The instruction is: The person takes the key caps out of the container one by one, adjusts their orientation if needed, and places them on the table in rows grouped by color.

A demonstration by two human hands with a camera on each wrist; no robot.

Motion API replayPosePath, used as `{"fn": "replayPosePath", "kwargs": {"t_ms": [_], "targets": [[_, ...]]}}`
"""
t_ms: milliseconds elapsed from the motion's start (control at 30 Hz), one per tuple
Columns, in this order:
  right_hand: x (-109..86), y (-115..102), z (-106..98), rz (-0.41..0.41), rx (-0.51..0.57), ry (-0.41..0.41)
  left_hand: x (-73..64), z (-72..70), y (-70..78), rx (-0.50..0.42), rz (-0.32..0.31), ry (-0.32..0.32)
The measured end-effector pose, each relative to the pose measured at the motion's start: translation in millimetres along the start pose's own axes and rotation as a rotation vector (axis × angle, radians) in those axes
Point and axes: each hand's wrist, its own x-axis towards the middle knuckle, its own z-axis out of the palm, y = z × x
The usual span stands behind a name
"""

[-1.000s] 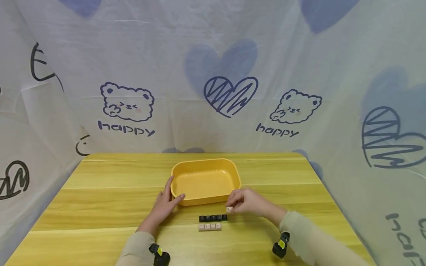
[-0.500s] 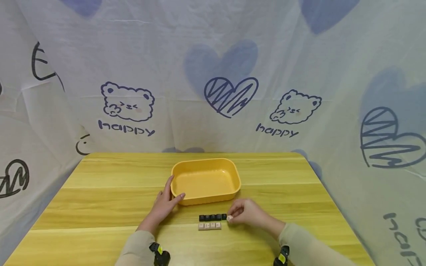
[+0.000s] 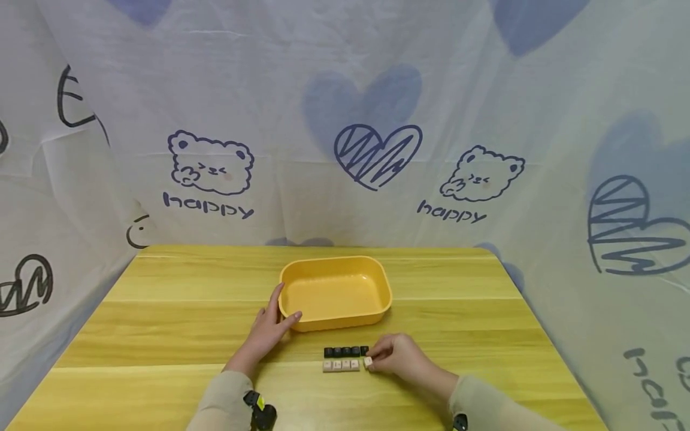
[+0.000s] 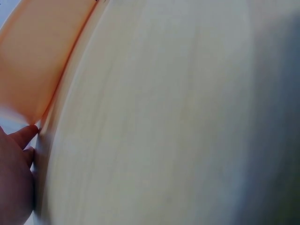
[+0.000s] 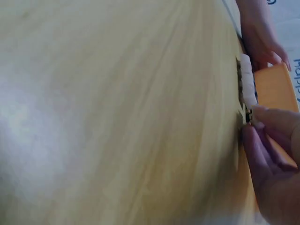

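Note:
My right hand (image 3: 403, 361) pinches a pale keycap (image 3: 368, 363) between thumb and fingertips, at the right end of a row of pale keycaps (image 3: 341, 366). A small gap separates it from that row. Just behind lies a parallel row of black keycaps (image 3: 347, 352), its right end close to my fingers. My left hand (image 3: 266, 331) rests against the near left corner of a yellow plastic basin (image 3: 335, 325), thumb and fingers spread on either side of it. In the right wrist view the pinched piece is mostly hidden by my fingertips.
The wooden table (image 3: 178, 335) extends to both sides of the basin. Behind it hangs a pale cloth (image 3: 302, 203) printed with bears and hearts. The basin stands just beyond the keycap rows.
My right hand has brought the pale keycap from near the basin's front toward me, past the end of the black row, to the pale row's end. My left hand stays at the basin.

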Motion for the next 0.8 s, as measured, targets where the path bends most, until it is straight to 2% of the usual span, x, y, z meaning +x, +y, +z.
{"fn": "replayPosePath", "kwargs": {"t_ms": [133,333,567,800], "targets": [[-1.0,0.2,4.6,-0.011,-0.016,0.021,1.2,0.3,-1.1,-0.004,0.0,-0.001],[0.7,-0.6,6.5,-0.071,-0.138,0.01,0.8,0.3,-1.1,-0.008,-0.005,-0.003],[0.6,-1.6,8.4,-0.059,-0.149,-0.007,-1.1,-0.3,0.0,-0.003,-0.01,-0.012],[1.3,-3.0,8.0,-0.077,-0.172,0.0,0.4,0.1,0.3,0.001,0.015,0.004]]}}
